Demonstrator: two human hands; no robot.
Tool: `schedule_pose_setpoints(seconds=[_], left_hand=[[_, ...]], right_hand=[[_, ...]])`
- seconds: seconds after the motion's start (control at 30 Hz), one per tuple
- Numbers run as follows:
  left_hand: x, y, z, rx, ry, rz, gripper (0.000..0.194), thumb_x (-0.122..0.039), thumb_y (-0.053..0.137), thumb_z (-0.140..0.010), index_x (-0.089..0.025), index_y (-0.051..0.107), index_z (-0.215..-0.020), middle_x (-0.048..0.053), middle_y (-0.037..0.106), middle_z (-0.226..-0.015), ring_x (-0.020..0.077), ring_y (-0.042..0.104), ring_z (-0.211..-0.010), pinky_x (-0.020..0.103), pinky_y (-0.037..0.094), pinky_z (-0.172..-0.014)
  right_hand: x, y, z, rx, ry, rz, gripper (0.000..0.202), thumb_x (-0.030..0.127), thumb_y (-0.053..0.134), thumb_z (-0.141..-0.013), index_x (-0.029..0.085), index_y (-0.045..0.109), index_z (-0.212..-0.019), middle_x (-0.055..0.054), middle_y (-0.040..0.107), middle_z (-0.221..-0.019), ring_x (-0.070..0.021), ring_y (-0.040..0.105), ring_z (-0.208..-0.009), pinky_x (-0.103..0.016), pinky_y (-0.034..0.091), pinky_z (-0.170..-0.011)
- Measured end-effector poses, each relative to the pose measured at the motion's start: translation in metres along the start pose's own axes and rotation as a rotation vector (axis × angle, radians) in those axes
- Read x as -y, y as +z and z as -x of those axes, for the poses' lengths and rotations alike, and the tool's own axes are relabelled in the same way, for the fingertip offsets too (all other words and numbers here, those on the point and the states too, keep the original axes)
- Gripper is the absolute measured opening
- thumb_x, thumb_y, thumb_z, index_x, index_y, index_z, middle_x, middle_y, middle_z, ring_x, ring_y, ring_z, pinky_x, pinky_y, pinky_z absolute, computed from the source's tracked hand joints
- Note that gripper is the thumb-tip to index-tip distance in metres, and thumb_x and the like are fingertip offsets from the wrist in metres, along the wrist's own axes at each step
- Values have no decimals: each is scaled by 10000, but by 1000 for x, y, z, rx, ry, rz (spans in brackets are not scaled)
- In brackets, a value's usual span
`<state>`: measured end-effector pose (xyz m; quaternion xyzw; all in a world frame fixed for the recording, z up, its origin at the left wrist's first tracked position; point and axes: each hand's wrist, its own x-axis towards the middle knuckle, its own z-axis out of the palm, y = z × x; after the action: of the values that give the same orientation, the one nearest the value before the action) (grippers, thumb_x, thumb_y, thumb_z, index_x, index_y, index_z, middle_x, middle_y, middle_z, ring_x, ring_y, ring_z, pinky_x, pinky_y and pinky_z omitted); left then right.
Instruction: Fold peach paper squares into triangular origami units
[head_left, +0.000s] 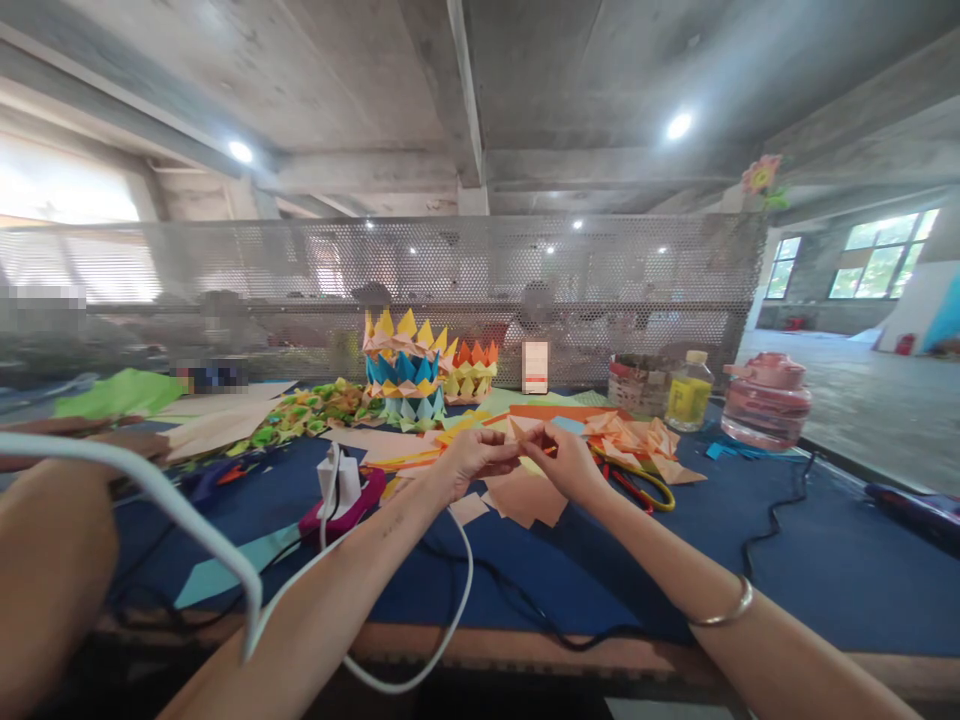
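Note:
Both hands meet over the middle of the blue table, pinching one small piece of folded peach paper (517, 428). My left hand (475, 460) grips it from the left with thumb and fingers closed. From the right, the fingertips of my right hand (564, 460) press on the same piece. Beneath the hands lie flat peach paper sheets (527, 498). A heap of folded peach paper pieces (637, 440) sits just right of my right hand, with yellow-and-red-handled scissors (651, 488) in front of it. Behind my left hand stands a tiered folded-paper crown (405, 370).
A magenta power strip (367, 508) with a white charger (339, 480) lies left of my hands. A white cable (150, 480) loops across the left foreground. A yellow-labelled bottle (688, 392) and pink jug (766, 402) stand back right. At far left is another person's arm (52, 560).

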<state>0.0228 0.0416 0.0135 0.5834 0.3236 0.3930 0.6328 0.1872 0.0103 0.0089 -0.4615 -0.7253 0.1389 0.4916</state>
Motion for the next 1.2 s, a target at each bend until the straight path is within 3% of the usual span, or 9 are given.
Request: schedule_pose_setpoints(seconds=[0.17, 0.7, 0.93, 1.2], left_hand=[[1, 0, -1, -28, -4, 83, 291, -254, 809, -486, -115, 664, -697, 37, 644, -696, 109, 608, -649, 246, 475, -746], [-2, 3, 0, -63, -13, 184, 42, -122, 651, -707, -100, 661, -741, 78, 683, -735, 140, 644, -685, 272, 505, -763], [-2, 2, 0, -34, -37, 204, 73, -107, 590, -757, -88, 660, -746, 85, 688, -733, 137, 646, -684, 277, 510, -770], [-1, 2, -1, -52, -21, 205, 62, -111, 603, -738, -89, 653, -709, 84, 686, -707, 144, 647, -682, 301, 502, -805]], right_hand=[[-1, 2, 0, -79, 27, -54, 192, 371, 556, -755, 181, 566, -726, -10, 607, -668, -142, 529, -598, -265, 401, -571], [4, 4, 0, -54, 4, -155, 259, 425, 586, -746, 178, 602, -826, -30, 639, -729, -164, 584, -680, -258, 435, -603], [3, 6, -1, -43, 8, -233, 252, 386, 599, -734, 166, 651, -845, -39, 655, -734, -159, 581, -683, -265, 454, -638], [6, 5, 0, -63, 27, -184, 224, 358, 601, -720, 167, 671, -813, -20, 643, -676, -137, 555, -614, -240, 432, -559]])
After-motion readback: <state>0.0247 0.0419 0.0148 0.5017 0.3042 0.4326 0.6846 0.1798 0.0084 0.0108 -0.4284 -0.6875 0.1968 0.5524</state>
